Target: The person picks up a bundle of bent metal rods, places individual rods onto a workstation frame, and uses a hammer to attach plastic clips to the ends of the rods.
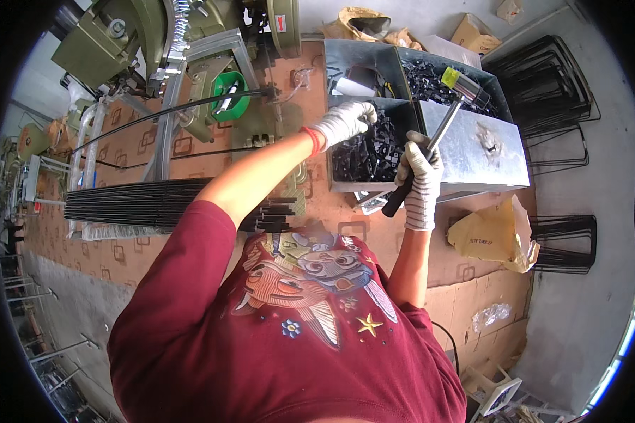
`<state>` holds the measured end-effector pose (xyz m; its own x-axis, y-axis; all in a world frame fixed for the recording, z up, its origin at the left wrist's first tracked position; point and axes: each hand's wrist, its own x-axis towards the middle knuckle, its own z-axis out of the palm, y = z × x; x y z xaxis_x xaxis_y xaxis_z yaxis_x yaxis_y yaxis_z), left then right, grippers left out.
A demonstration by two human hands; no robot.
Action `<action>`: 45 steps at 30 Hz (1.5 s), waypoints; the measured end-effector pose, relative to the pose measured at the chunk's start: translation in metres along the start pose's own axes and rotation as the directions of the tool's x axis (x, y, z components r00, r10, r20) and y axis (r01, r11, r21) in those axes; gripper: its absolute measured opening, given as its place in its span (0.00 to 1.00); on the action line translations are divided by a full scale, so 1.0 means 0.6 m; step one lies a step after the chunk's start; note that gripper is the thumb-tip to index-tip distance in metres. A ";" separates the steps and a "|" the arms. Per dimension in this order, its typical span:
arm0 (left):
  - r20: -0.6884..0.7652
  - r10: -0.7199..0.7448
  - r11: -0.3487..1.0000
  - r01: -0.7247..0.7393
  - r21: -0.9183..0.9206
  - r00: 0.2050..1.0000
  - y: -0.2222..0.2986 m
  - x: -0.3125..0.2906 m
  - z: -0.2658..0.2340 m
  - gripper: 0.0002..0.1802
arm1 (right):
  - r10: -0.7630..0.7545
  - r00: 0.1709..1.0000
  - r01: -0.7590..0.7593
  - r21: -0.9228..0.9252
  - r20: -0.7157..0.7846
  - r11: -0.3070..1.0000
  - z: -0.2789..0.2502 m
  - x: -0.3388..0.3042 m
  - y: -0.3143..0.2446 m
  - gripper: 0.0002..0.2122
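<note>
Black small parts (384, 141) were heaped in the near-left compartment of a metal bin (404, 113), and over its left edge the left hand (347, 122) was held with fingers curled, though whether anything was pinched could not be told. Apart from it, to the right, the right hand (421, 173) was wrapped around the handle of a hammer (444, 127), whose head was angled over the far-right compartment.

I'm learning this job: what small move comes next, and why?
Probably lower the white-gloved left hand into the grey metal bin of small black parts, as it appears above them while the white-gloved right hand holds the black-handled, silver-shafted hammer.
</note>
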<state>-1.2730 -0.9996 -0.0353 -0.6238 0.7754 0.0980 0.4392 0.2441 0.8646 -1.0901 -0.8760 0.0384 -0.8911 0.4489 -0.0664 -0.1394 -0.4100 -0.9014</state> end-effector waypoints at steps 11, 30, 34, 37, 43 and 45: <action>0.135 -0.243 0.773 0.275 -0.572 0.961 0.042 -0.024 -0.026 0.14 | -0.075 0.993 0.075 0.003 -0.090 0.997 -0.008 0.039 0.056 0.13; -0.240 0.320 0.508 0.048 0.860 0.917 0.141 -0.136 -0.029 0.10 | -0.037 0.998 0.021 0.338 0.043 0.941 0.102 0.019 0.079 0.15; -0.301 0.416 0.636 -0.038 0.770 0.858 0.156 -0.166 -0.036 0.16 | 0.038 0.992 -0.074 0.303 0.122 0.950 0.125 0.023 0.096 0.16; -0.424 0.323 0.693 0.094 0.715 0.846 0.151 -0.186 -0.044 0.15 | 0.046 0.988 -0.082 0.243 0.148 0.967 0.138 0.038 0.104 0.15; -0.506 0.259 0.754 0.155 0.638 0.823 0.172 -0.210 -0.126 0.10 | 0.054 0.949 -0.122 0.204 0.309 0.971 0.186 0.055 0.100 0.15; -0.539 0.197 0.830 0.153 0.536 0.819 0.155 -0.210 -0.139 0.08 | 0.033 0.935 -0.098 0.168 0.352 0.981 0.202 0.066 0.106 0.14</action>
<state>-1.2074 -1.1228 0.0740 -0.7728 0.3692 0.5162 0.6157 0.6336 0.4684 -1.1865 -0.9809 0.0301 -0.9902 0.1269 0.0591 -0.1223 -0.5797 -0.8056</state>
